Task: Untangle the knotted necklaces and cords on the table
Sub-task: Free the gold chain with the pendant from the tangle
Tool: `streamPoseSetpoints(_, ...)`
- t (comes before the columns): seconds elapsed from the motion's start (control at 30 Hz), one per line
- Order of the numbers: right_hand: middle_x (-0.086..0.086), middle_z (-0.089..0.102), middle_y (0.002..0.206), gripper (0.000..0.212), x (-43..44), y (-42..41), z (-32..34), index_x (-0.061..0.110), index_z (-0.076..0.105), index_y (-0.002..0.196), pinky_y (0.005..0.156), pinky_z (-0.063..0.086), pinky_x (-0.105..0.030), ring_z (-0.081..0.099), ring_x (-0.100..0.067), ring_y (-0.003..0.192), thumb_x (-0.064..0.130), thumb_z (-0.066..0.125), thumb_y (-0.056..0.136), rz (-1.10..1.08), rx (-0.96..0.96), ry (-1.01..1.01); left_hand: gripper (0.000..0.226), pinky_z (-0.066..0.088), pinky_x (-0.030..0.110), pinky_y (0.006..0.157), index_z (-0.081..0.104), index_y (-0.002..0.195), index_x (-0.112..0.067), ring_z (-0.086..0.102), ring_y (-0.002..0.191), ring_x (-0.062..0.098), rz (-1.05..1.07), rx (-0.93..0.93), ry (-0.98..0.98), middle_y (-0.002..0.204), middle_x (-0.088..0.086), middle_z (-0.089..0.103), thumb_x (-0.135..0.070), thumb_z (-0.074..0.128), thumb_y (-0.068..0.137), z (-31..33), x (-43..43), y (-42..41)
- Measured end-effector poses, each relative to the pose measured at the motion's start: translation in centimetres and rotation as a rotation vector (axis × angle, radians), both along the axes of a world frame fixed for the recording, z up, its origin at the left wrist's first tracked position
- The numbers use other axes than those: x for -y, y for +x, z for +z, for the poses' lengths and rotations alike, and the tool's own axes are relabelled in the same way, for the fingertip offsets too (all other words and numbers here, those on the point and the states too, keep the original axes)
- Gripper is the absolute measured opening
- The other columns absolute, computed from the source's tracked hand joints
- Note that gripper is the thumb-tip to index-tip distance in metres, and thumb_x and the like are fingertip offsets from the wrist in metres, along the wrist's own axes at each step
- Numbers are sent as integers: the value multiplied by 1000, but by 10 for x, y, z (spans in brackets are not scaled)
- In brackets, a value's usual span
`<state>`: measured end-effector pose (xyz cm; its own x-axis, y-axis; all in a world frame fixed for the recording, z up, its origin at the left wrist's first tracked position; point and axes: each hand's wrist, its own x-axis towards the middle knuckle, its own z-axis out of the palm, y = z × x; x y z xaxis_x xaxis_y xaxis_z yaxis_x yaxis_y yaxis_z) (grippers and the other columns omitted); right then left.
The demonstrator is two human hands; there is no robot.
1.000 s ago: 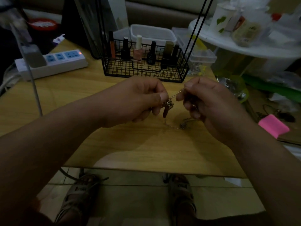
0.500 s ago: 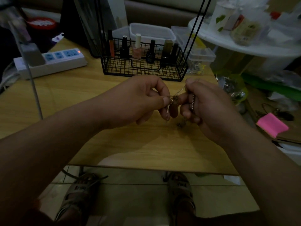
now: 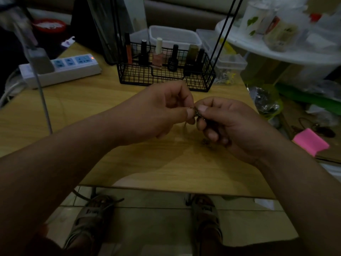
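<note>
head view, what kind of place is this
Probably a home living room: a sofa back behind the wooden table, a wire basket of nail polish bottles, a power strip.

Left hand and right hand pinch knotted chain between thumbs and fingertips, above wooden worktop. Wire basket of nail polish bottles behind; power strip far left.

wood table, wire basket, power strip, maybe chain
</note>
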<state>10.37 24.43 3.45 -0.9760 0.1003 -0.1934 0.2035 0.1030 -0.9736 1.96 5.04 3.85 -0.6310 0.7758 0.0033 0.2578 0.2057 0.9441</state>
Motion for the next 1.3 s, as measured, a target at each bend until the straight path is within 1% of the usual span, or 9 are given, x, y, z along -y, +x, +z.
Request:
streamPoseSetpoints(0.23, -1, 63, 70, 11, -11, 1, 4, 19, 70, 101, 40, 30, -15, 42, -8, 48, 22, 59, 102, -96, -37, 89, 9, 34, 32, 48, 55, 109, -12, 43, 48, 21, 5, 17, -34, 88, 10, 78, -19, 57, 105, 5, 5, -7)
streamPoseSetpoints(0.4, 1, 67, 75, 11, -15, -2, 3, 18, 69, 107, 47, 34, -21, 51, -9, 56, 20, 59, 103, -141, -79, 127, 10, 31, 33, 49, 51, 111, -8, 39, 44, 20, -62, 83, -25, 92, 14, 79, -18, 51, 107, 4, 4, -5)
streamPoseSetpoints(0.5, 4, 74, 89, 11, -8, -2, 0, 23, 69, 110, 65, 50, -28, 65, -9, 75, 21, 62, 102, -181, -96, 308, 10, 28, 32, 48, 50, 111, -10, 37, 43, 20, -82, 143, -3, 95, 17, 78, -19, 49, 108, 1, 2, -5)
streamPoseSetpoints(0.57, 8, 70, 98, 9, -4, 1, -2, 28, 67, 109, 77, 50, -26, 65, -4, 89, 27, 66, 100, -248, -119, 520, 10, 27, 30, 48, 50, 110, -11, 36, 41, 18, -72, 182, 13, 93, 17, 78, -21, 48, 109, -1, 1, -5)
streamPoseSetpoints(0.6, 9, 69, 97, 6, -1, 4, 0, 28, 67, 105, 76, 49, -25, 64, -3, 89, 29, 67, 99, -278, -131, 585, 10, 27, 28, 46, 50, 109, -11, 36, 40, 17, -63, 199, 18, 92, 18, 78, -21, 47, 109, -2, 0, -5)
streamPoseSetpoints(0.77, -4, 76, 78, 18, 10, 23, 12, 18, 74, 93, 58, 49, -24, 71, -16, 67, 27, 61, 101, -39, -5, 346, 13, 27, 22, 37, 51, 105, -11, 33, 36, 15, -46, 263, 37, 78, 18, 74, -19, 43, 111, -4, -4, -3)
streamPoseSetpoints(1.03, 3, 75, 96, 15, 21, 22, -1, 32, 69, 107, 74, 57, -39, 71, -14, 83, 25, 69, 93, -28, -29, 349, 16, 25, 20, 36, 51, 101, -12, 31, 33, 14, -68, 296, 58, 74, 20, 71, -22, 42, 111, -4, -7, -3)
streamPoseSetpoints(1.17, 1, 75, 90, 11, 25, 20, -2, 27, 76, 99, 72, 53, -34, 66, -11, 78, 24, 65, 99, -3, -48, 305, 16, 23, 20, 37, 51, 99, -13, 30, 32, 13, -63, 322, 90, 74, 20, 70, -21, 43, 110, -5, -7, -5)
streamPoseSetpoints(1.3, -4, 75, 84, 25, 19, 23, 4, 19, 76, 92, 75, 52, -35, 68, -22, 78, 32, 58, 103, 38, -16, 357, 15, 24, 22, 39, 50, 102, -12, 32, 33, 13, -27, 301, 70, 80, 25, 71, -20, 42, 111, -5, -5, -6)
